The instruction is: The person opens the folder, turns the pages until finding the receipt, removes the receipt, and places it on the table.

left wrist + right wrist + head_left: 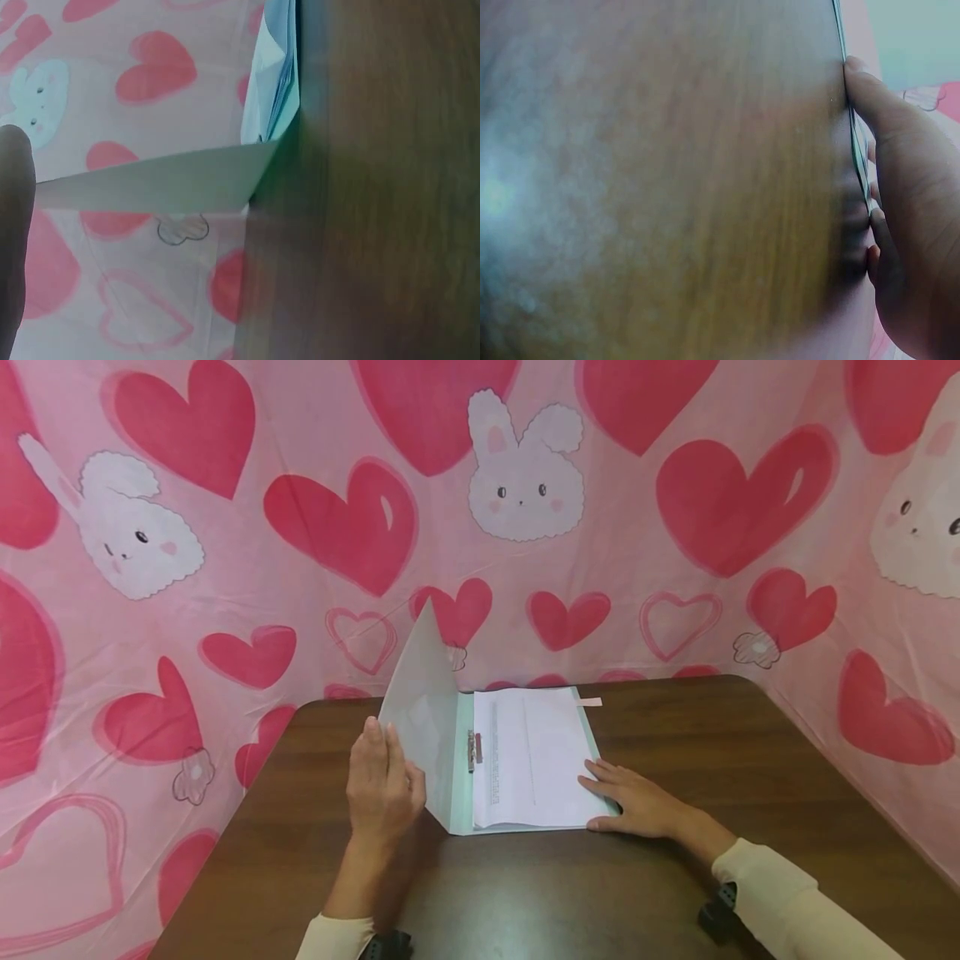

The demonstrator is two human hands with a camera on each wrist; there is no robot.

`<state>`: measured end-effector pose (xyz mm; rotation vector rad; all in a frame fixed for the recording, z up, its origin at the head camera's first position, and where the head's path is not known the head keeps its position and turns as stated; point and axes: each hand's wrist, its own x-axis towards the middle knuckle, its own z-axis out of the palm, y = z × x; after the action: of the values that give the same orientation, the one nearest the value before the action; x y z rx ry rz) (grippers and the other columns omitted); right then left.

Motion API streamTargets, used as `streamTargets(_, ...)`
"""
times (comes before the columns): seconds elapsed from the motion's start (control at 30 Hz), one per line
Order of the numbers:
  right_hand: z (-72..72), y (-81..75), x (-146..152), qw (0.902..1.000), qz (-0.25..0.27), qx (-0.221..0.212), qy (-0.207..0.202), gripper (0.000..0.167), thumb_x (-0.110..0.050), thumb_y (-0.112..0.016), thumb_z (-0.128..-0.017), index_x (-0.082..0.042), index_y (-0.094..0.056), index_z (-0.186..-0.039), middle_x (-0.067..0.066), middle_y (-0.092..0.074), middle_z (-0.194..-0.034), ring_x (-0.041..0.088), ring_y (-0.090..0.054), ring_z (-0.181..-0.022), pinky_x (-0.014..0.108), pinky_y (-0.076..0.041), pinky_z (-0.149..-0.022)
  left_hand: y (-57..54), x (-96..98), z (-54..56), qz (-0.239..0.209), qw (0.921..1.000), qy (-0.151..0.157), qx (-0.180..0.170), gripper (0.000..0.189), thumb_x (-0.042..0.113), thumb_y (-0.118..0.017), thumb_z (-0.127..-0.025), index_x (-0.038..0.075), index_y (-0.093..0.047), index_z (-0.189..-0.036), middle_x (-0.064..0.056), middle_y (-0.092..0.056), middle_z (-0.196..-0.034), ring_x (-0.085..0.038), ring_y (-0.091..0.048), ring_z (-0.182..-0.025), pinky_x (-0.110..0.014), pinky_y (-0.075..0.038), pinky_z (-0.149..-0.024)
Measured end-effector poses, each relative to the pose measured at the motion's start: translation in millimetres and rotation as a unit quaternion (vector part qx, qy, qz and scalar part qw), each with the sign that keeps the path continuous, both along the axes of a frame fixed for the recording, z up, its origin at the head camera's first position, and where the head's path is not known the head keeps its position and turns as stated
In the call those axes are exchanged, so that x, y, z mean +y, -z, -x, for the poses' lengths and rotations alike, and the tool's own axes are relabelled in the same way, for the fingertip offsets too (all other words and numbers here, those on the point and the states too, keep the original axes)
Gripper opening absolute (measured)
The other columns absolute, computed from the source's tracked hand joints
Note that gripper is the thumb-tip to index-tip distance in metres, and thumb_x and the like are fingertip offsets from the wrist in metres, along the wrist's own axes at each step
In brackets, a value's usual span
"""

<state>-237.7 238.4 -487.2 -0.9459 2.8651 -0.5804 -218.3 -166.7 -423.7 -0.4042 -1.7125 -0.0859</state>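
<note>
A pale green file folder (463, 777) lies on the table with its front cover (420, 710) standing up at a slant on the left. Inside it is a stack of white printed paper (536, 760), beside a metal clip (472, 752) along the spine. My left hand (382, 781) is at the raised cover's outer edge, fingers straight and pointing up; the left wrist view shows a finger (15, 232) right at that edge. My right hand (637, 797) rests at the folder's lower right corner, fingers spread over the paper's edge and thumb at the near edge.
The folder lies on a dark brown wooden table (517, 893). A small pale tab (590, 702) sticks out from the folder's far right side. A pink cloth (615, 560) with hearts and rabbits hangs behind and on both sides.
</note>
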Motion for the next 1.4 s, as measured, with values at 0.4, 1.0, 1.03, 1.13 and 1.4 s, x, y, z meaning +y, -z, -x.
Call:
streamTargets(0.4, -1.9, 0.3, -0.5, 1.0000, 0.004, -0.003, 0.002, 0.084, -0.067, -0.060, -0.091, -0.017, -0.042, -0.156, 0.013, -0.031, -0.168, 0.041, -0.027, -0.156, 0.065, -0.026, -0.122, -10.4, -17.7, -0.8, 0.025, 0.9978, -0.043, 0.044, 0.041, 0.020, -0.054, -0.088, 0.004, -0.070, -0.122, -0.022, -0.063, -0.134, -0.041, -0.058, -0.126, -0.059, -0.048, -0.098)
streamTargets(1.0, -0.4, 0.8, -0.7, 1.0000, 0.004, -0.005, 0.005, 0.085, -0.068, -0.060, -0.091, -0.017, -0.041, -0.156, 0.012, -0.030, -0.168, 0.041, -0.027, -0.156, 0.066, -0.026, -0.121, -16.7, -50.4, -13.9, 0.004, 0.9966, -0.066, -0.048, 0.035, 0.023, -0.060, -0.078, 0.004, -0.076, -0.103, -0.016, -0.073, -0.113, -0.045, -0.061, -0.114, -0.069, -0.038, -0.090)
streamTargets(1.03, -0.1, 0.8, -0.8, 1.0000, 0.004, -0.004, 0.005, 0.085, -0.067, -0.060, -0.091, -0.017, -0.041, -0.156, 0.012, -0.030, -0.168, 0.041, -0.027, -0.156, 0.066, -0.026, -0.121, -16.3, -53.0, -15.2, -0.003, 0.9952, -0.070, -0.068, 0.035, 0.024, -0.060, -0.079, 0.004, -0.076, -0.103, -0.016, -0.073, -0.113, -0.046, -0.060, -0.115, -0.071, -0.037, -0.091)
streamTargets(1.13, 0.6, 0.6, -1.1, 1.0000, 0.001, -0.003, 0.005, 0.084, -0.067, -0.060, -0.090, -0.018, -0.042, -0.156, 0.013, -0.031, -0.168, 0.041, -0.028, -0.156, 0.066, -0.026, -0.121, -14.1, -60.7, -19.1, -0.021, 0.9888, -0.080, -0.124, 0.037, 0.028, -0.059, -0.080, 0.006, -0.075, -0.104, -0.018, -0.071, -0.115, -0.050, -0.056, -0.120, -0.078, -0.031, -0.096)
streamTargets(1.4, 0.1, 0.7, -0.9, 1.0000, -0.002, -0.006, 0.007, 0.085, -0.069, -0.060, -0.090, -0.019, -0.043, -0.156, 0.012, -0.031, -0.168, 0.041, -0.028, -0.155, 0.065, -0.026, -0.121, -4.5, -78.2, -26.5, -0.037, 0.9684, -0.114, -0.219, 0.043, 0.039, -0.057, -0.081, 0.008, -0.076, -0.105, -0.020, -0.071, -0.119, -0.053, -0.054, -0.119, -0.084, -0.022, -0.103)
